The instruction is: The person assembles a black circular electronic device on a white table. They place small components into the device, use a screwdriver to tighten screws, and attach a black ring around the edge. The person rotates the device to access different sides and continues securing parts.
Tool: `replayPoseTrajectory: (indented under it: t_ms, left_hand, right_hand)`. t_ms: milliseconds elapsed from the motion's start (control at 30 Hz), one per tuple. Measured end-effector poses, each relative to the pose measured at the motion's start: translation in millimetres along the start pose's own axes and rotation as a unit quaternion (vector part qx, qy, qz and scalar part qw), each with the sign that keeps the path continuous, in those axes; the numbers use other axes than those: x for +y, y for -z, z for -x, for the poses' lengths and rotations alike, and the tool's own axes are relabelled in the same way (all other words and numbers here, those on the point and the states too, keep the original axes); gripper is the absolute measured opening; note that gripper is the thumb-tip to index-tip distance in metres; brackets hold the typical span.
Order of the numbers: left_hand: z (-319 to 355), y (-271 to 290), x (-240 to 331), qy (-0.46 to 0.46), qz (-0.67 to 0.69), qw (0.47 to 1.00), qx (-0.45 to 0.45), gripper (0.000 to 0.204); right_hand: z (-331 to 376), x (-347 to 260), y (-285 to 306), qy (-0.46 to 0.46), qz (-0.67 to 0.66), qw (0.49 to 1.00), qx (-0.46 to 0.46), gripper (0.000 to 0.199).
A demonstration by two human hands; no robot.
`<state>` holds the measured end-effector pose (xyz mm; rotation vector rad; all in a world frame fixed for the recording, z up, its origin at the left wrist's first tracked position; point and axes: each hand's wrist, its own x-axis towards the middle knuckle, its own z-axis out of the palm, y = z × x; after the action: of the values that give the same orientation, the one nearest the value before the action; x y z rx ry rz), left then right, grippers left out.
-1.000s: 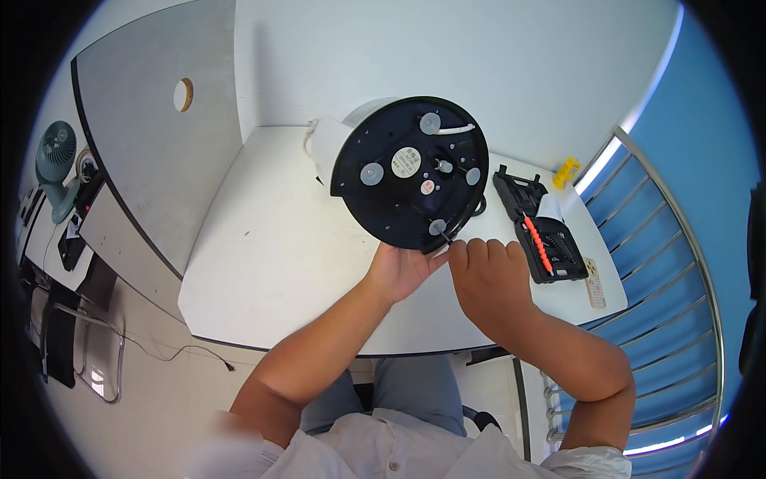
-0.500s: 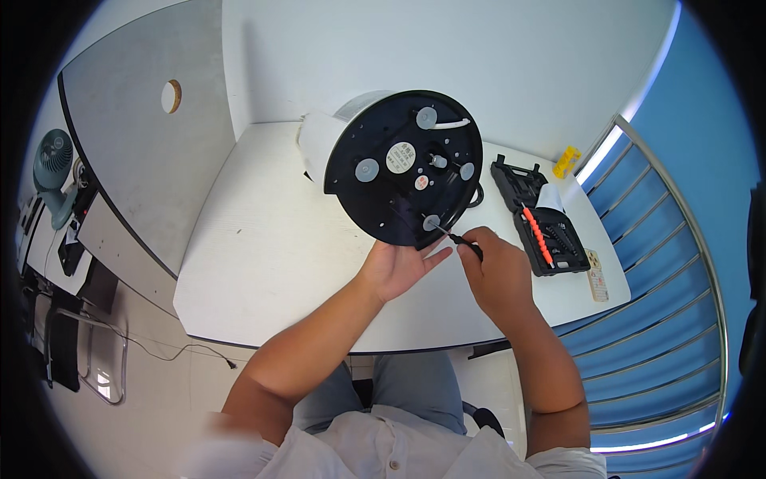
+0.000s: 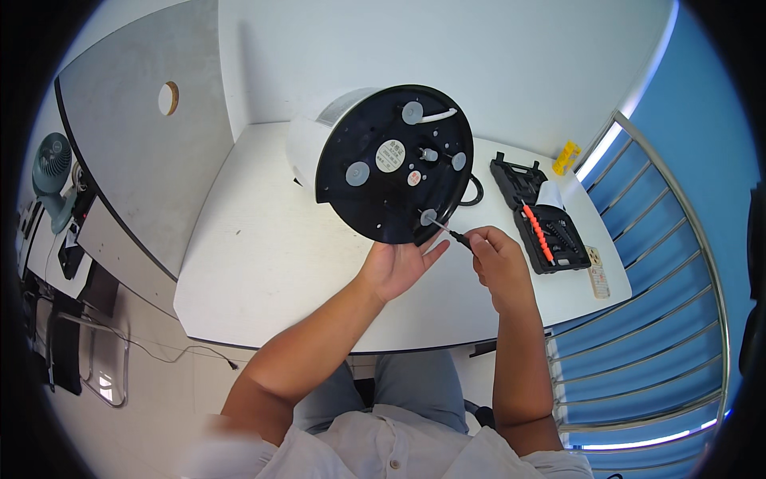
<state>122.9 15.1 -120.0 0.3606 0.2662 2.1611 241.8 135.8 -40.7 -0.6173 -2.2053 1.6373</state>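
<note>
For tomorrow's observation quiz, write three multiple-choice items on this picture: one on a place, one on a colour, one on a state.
1. Where does the tool case lie?
A. on the floor
B. on the table, to the person's right
C. on the person's lap

2. What colour is the appliance's base?
A. black
B. red
C. yellow

3. What is the right hand doing?
A. resting open
B. holding a cup
C. holding a screwdriver

Answers: B, the case sits on the table near its right edge; A, the round base is black; C, its tip meets a foot on the base.

I count: one white appliance (image 3: 319, 136) with black base, one screwdriver (image 3: 448, 232), one open tool case (image 3: 541, 219) at 3 o'clock, one fan (image 3: 49, 172) at 9, two hands.
</note>
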Motion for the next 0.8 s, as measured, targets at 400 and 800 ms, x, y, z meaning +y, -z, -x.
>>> replayPoseTrajectory:
  t_ms: [400,800]
  left_hand:
    - [-4,10,-5,-0.031,-0.043,0.998,-0.027,0.055]
    - [2,2,-5,-0.032,-0.024,0.999,-0.007,0.057]
  right_hand:
    - [-2,13,6,0.050,0.100,0.992,-0.052,0.022]
    - [4,11,-12,0.411,0.559,0.709,0.128,0.012]
